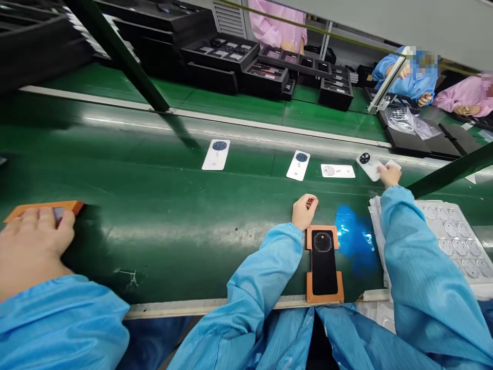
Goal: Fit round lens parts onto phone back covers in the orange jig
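Note:
My right hand reaches out over the green belt, its fingers closed on the edge of a white back cover with a dark round camera ring. My left hand rests on the belt in a loose fist, with nothing visible in it. It lies just above an orange jig holding a black panel with a round cut-out. A blue film patch lies right of the jig.
Three more white covers lie along the belt. A clear blister tray of round parts sits at my right. A co-worker's hand presses another orange jig at the far left. Black trays and other workers line the far side.

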Demonstrator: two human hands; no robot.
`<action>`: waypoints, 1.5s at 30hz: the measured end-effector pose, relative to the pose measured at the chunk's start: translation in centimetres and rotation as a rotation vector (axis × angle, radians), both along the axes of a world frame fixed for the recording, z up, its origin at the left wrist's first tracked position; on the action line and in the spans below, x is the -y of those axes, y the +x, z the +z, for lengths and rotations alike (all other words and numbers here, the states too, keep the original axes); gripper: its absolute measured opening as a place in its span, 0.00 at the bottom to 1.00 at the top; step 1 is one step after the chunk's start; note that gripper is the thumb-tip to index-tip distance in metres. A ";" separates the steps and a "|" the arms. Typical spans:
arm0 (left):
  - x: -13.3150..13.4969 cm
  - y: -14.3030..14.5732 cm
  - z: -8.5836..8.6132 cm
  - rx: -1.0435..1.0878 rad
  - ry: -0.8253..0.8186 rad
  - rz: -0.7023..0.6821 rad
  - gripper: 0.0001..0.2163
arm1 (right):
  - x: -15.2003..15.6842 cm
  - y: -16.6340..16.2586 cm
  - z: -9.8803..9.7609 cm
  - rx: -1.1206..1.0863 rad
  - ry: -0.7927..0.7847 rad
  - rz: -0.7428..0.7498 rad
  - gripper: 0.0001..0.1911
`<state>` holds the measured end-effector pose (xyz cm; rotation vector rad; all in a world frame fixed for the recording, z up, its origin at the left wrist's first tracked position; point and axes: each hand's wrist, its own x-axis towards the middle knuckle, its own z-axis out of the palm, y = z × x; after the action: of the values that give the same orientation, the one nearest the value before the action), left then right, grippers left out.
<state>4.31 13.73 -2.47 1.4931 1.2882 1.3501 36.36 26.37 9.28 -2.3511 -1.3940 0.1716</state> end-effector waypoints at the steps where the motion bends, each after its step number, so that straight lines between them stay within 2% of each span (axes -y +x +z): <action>1: 0.0 -0.2 0.4 -0.016 0.020 0.007 0.07 | 1.6 0.3 0.7 0.036 0.081 0.031 0.19; 3: 0.3 -0.6 1.7 -0.120 0.110 0.034 0.14 | 6.1 0.0 1.6 0.098 0.236 0.188 0.16; 4: 0.7 -0.8 2.5 -0.213 0.175 0.051 0.19 | 9.1 -0.7 1.7 0.128 0.328 0.358 0.14; 6: 2.0 -0.8 4.2 -0.457 0.323 0.043 0.27 | 15.8 -3.0 1.6 0.128 0.412 0.749 0.10; 7: 2.8 -0.6 5.0 -0.564 0.380 -0.006 0.26 | 19.0 -4.5 1.4 0.107 0.412 0.899 0.08; 9: 4.3 -0.3 6.1 -0.672 0.493 -0.250 0.21 | 24.1 -7.1 1.3 0.057 0.413 1.060 0.08; 11: 5.7 -0.1 6.6 -0.640 0.543 -0.477 0.16 | 26.9 -7.8 1.5 0.052 0.460 1.023 0.09; 12: 6.3 -0.2 6.7 -0.592 0.523 -0.526 0.13 | 27.6 -7.0 1.6 0.071 0.488 0.950 0.09; 13: 6.9 -0.5 6.6 -0.532 0.470 -0.517 0.11 | 28.1 -5.5 1.8 0.101 0.505 0.852 0.09; 15: 8.0 -1.4 6.4 -0.395 0.300 -0.378 0.10 | 28.9 -0.6 1.7 0.168 0.451 0.636 0.09; 18: 9.3 -3.3 6.1 -0.153 0.048 -0.074 0.12 | 30.8 7.7 0.5 0.210 0.152 0.382 0.12; 20: 10.0 -4.1 6.0 0.024 -0.061 0.057 0.13 | 32.2 11.5 -0.9 0.186 -0.049 0.328 0.12; 22: 10.4 -4.2 6.1 0.198 -0.132 0.115 0.15 | 33.4 13.2 -2.3 0.130 -0.174 0.341 0.12; 26: 10.9 -3.3 6.5 0.428 -0.223 0.141 0.18 | 33.9 13.0 -4.3 0.043 -0.240 0.295 0.20; 29: 11.3 -3.1 6.7 0.490 -0.262 0.174 0.19 | 33.1 12.8 -4.6 0.028 -0.233 0.273 0.22; 32: 11.7 -3.6 6.8 0.524 -0.268 0.210 0.19 | 32.4 13.0 -3.9 -0.020 -0.250 0.276 0.20; 36: 12.0 -4.7 6.7 0.551 -0.266 0.297 0.19 | 32.1 12.8 -2.0 -0.211 -0.267 0.266 0.15; 38: 12.1 -5.0 6.6 0.536 -0.250 0.323 0.19 | 32.2 12.1 -0.9 -0.234 -0.204 0.285 0.16; 42: 12.3 -5.1 6.4 0.513 -0.235 0.336 0.18 | 32.4 10.1 0.4 -0.096 0.033 0.227 0.17; 45: 12.3 -4.9 6.2 0.511 -0.249 0.327 0.18 | 32.1 8.6 0.6 -0.109 0.053 0.204 0.16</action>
<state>-0.61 1.47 3.75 0.7212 1.3295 1.5780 44.94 -5.69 9.88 -2.1211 -1.5634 0.3108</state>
